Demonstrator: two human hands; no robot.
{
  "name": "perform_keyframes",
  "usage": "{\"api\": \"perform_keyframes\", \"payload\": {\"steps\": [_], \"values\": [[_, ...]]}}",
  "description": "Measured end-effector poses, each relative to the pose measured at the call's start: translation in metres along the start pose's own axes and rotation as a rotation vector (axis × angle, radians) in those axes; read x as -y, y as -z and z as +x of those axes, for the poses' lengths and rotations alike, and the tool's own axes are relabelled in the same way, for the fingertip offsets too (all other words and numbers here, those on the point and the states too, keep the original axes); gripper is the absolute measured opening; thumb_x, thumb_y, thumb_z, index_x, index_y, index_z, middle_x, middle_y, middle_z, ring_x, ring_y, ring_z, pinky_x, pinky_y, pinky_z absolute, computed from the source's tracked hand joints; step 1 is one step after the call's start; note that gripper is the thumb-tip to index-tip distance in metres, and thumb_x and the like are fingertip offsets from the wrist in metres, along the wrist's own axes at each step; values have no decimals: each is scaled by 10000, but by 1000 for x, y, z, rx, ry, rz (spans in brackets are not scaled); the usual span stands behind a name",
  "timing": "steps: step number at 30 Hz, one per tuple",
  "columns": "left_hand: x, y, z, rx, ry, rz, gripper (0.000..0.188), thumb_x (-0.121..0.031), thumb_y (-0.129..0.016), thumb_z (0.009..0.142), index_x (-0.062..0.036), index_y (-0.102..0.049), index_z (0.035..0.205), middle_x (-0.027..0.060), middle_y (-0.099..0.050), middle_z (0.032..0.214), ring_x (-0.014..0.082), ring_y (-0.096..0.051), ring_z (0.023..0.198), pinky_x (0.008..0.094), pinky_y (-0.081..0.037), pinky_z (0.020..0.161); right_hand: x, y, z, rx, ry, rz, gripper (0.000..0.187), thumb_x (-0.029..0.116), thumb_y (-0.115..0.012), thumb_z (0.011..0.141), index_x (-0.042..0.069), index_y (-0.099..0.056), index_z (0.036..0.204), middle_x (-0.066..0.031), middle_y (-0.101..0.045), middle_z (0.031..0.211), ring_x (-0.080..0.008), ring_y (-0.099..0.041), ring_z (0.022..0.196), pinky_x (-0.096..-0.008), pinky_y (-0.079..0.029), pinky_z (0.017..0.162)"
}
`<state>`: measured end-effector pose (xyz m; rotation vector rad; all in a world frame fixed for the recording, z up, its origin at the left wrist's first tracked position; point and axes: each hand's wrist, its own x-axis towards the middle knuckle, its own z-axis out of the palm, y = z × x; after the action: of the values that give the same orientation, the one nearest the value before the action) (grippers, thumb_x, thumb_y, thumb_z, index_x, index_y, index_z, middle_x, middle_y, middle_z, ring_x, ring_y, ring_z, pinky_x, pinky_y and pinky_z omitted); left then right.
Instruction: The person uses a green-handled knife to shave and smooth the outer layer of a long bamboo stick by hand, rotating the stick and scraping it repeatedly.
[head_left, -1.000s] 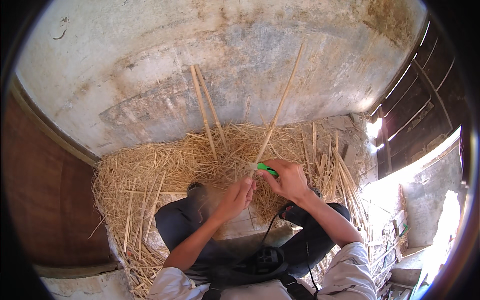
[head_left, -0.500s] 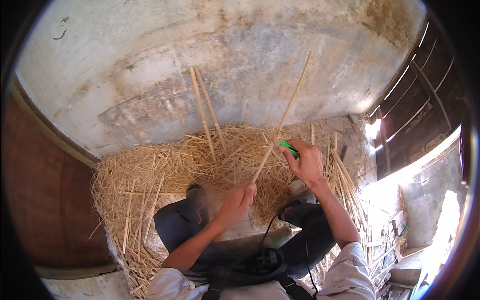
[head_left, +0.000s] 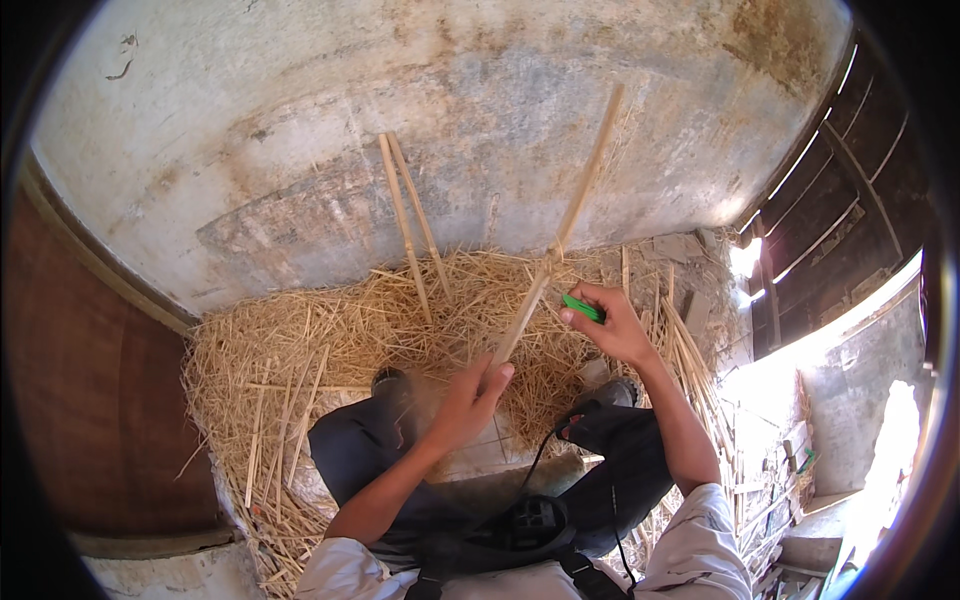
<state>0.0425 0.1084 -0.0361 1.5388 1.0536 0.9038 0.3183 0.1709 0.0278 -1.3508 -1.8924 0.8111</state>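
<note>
My left hand (head_left: 468,402) is closed around the lower end of a long pale bamboo strip (head_left: 585,190). The strip slants up and to the right, its far end in front of the wall. Partway along it, a rough node with frayed shavings shows. In my right hand (head_left: 618,328) is a green-handled utility knife (head_left: 583,308), gripped just right of the strip, below that node. I cannot make out its blade clearly, and a small gap appears between the handle and the strip.
Straw-like shavings (head_left: 370,310) cover the floor around my feet. Two bamboo strips (head_left: 405,225) lean on the stained wall (head_left: 480,120). More strips (head_left: 685,370) lie at the right, others at the left (head_left: 285,430). A brown panel (head_left: 110,390) stands far left.
The bamboo strip has turned, so a broader face shows now. My right hand with the knife has dropped slightly and moved off the strip. My left hand has shifted only a little.
</note>
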Motion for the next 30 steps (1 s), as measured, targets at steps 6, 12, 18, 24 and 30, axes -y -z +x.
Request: {"api": "perform_keyframes", "payload": {"steps": [6, 12, 18, 24, 30], "values": [[0, 4, 4, -199, 0, 133, 251, -268, -662, 1096, -20, -643, 1064, 15, -571, 707, 85, -517, 626, 310, -405, 570, 14, -1, -5, -144, 202, -159, 210, 201, -862, 890, 44, -740, 958, -77, -665, 733, -207, -636, 628, -352, -489, 603], [1, 5, 6, -257, -96, 250, 223, -238, -702, 1073, -26, -633, 1081, 65, -581, 689, 133, -539, 588, 344, -423, 563, 22, -9, -13, -538, 473, -304, 349, 154, -848, 873, 16, -700, 1158, -180, -707, 1140, -296, -707, 994, -401, -554, 795], [-1, 3, 2, -256, -140, 466, 265, -244, -750, 1035, -18, -623, 1090, 169, -628, 726, 335, -640, 607, 416, -479, 585, 47, -24, -7, -528, 267, -251, 585, 169, -800, 950, -6, -541, 1445, -245, -671, 1269, -392, -671, 1204, -454, -549, 977], [2, -3, 1, -251, -234, 519, 273, -232, -748, 1035, -14, -633, 1152, 186, -680, 840, 363, -680, 675, 444, -522, 615, 4, -39, 3, -426, -32, 166, 524, 254, -689, 1073, -16, -535, 1494, -191, -721, 1290, -280, -684, 1213, -410, -550, 980], [-2, -4, -1, -224, -224, 520, 282, -222, -754, 1030, -11, -630, 1171, 188, -690, 881, 369, -685, 696, 433, -530, 617, 2, -32, 3, -232, -143, 219, 317, 295, -675, 1088, -10, -760, 1114, -40, -750, 802, -89, -602, 737, -310, -486, 711]]}}
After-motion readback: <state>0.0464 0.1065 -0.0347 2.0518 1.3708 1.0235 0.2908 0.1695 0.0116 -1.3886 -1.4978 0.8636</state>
